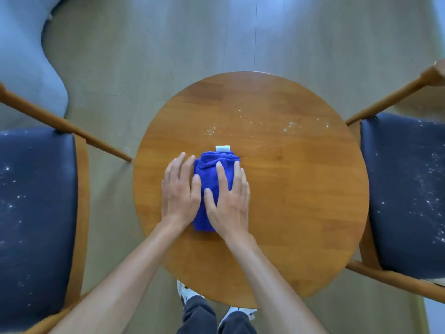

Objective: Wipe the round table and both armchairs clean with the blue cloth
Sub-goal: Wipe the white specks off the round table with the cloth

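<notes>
Both hands, left hand and right hand, press flat, fingers straight, on the folded blue cloth. It lies left of centre on the round table; bare wood reaches right to the rim.

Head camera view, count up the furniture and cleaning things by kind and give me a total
Round table: 1
Armchairs with dark blue seats: 2, left armchair and right armchair
Blue cloth: 1, folded under the left hand and right hand
Total: 4
</notes>
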Action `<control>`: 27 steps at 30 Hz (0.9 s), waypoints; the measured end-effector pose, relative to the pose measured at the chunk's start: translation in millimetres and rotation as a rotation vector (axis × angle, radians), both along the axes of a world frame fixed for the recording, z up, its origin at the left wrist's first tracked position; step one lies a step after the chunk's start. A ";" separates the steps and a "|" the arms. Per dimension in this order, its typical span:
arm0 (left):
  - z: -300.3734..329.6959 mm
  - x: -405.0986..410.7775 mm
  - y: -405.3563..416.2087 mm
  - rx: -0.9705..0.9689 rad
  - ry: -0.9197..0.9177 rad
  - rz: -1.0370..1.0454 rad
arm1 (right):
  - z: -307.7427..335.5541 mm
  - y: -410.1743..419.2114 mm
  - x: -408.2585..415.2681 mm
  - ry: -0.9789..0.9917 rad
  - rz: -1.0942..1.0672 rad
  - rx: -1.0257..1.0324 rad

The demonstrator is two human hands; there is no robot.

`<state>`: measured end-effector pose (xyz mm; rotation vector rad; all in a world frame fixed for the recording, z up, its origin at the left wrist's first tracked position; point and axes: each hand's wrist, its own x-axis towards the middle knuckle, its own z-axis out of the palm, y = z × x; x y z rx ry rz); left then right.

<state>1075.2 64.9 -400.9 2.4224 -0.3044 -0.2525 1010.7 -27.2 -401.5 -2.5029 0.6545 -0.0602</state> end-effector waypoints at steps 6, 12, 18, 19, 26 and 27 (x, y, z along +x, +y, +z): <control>-9.7 16.5 64.2 0.255 -0.044 -0.079 | -7.8 48.7 29.4 0.158 -0.034 -0.268; -22.2 22.3 49.0 0.266 -0.054 -0.065 | -25.3 36.9 19.2 -0.044 0.334 -0.366; -30.7 36.7 27.3 0.347 -0.118 -0.058 | -31.3 -29.9 83.4 -0.130 0.572 -0.368; -31.5 39.2 22.2 0.374 -0.125 -0.085 | -30.3 -46.5 95.1 -0.129 0.578 -0.367; -41.0 53.3 14.1 0.522 -0.117 -0.170 | -24.9 -228.1 70.9 0.038 0.013 -0.408; -43.0 52.5 14.5 0.534 -0.127 -0.175 | -23.7 -249.8 55.3 0.067 -0.092 -0.408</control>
